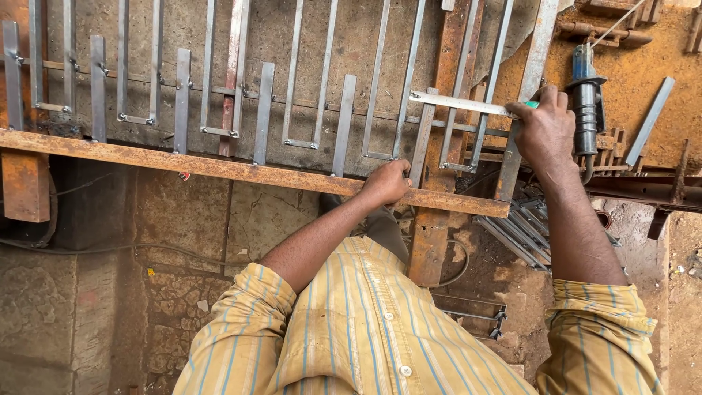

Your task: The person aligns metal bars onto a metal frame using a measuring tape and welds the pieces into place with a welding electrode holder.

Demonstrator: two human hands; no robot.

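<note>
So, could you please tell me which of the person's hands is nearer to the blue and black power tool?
Right. The right hand grips a flat metal strip just beside the power tool; the left hand rests farther away on the rusty angle bar.

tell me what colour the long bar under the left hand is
Rusty orange-brown, seen in the head view: the long bar.

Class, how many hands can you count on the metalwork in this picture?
2. The left hand is closed on the rusty rail; the right hand holds a flat steel strip farther right. No others show.
</note>
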